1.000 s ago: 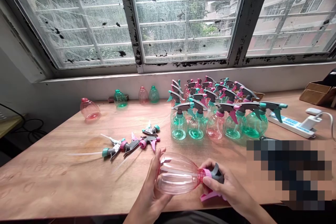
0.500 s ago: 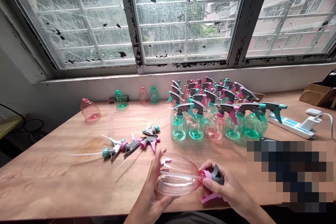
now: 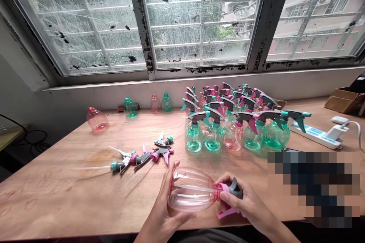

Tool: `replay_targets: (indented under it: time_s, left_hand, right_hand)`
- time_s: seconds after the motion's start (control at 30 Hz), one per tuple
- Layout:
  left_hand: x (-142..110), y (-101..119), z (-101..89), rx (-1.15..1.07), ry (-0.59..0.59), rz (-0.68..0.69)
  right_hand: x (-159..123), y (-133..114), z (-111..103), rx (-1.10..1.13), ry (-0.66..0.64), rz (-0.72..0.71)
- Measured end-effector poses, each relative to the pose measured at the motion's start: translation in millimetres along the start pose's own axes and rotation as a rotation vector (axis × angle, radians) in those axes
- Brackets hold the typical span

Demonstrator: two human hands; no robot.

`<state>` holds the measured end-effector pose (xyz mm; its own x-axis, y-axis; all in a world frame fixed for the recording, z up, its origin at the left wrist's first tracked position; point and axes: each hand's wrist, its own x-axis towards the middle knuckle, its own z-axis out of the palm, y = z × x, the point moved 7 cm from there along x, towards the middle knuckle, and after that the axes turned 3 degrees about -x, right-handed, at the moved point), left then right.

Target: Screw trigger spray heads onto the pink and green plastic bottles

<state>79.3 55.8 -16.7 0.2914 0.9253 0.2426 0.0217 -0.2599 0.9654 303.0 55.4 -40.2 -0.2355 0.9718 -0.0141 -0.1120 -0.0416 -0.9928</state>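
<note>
A clear pink spray bottle (image 3: 191,191) lies sideways between my hands at the table's front edge. Its base rests against the palm of my left hand (image 3: 167,201), whose fingers and thumb curve round the bottom. My right hand (image 3: 242,201) pinches the pink collar of the spray head (image 3: 232,191) at the bottle's neck. The head's pink trigger (image 3: 228,212) points down, and a pale dip tube runs inside the bottle. Several loose spray heads (image 3: 139,158) with tubes lie on the wooden table (image 3: 71,201), left of my hands.
Finished-looking green and pink spray bottles (image 3: 212,138) stand in rows behind my hands. Headless bottles stand farther back, including a tilted pink one (image 3: 97,119) and a green one (image 3: 167,103). At right are a white power strip (image 3: 316,135) and a cardboard box (image 3: 342,100).
Both hands keep nearly the same grip on the pink spray bottle. Only a very slight shift of the whole view shows.
</note>
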Motion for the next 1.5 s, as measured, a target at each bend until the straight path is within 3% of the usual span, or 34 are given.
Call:
replay_targets:
  time_s: [0.2, 0.43, 0.73, 1.03, 1.3, 1.5]
  left_hand:
    - [0, 3, 2.2, 0.019, -0.021, 0.072]
    - [-1, -9, -0.5, -0.032, -0.044, -0.022]
    - [1, 1, 3.0, 0.023, -0.017, 0.038]
    - [-2, -7, -1.5, -0.028, -0.048, -0.055]
    - [1, -1, 2.5, -0.001, -0.031, 0.035]
    - [-1, 1, 1.1, 0.050, -0.049, 0.022]
  right_hand:
    - [1, 2, -2, -0.004, 0.011, -0.013]
    - [0, 0, 1, 0.029, -0.028, -0.025]
    - [1, 1, 0, 0.006, -0.020, -0.028]
    - [0, 1, 1, 0.024, -0.025, -0.033]
    - [0, 2, -2, 0.001, -0.014, -0.026]
    - [0, 1, 0, 0.018, -0.022, -0.011]
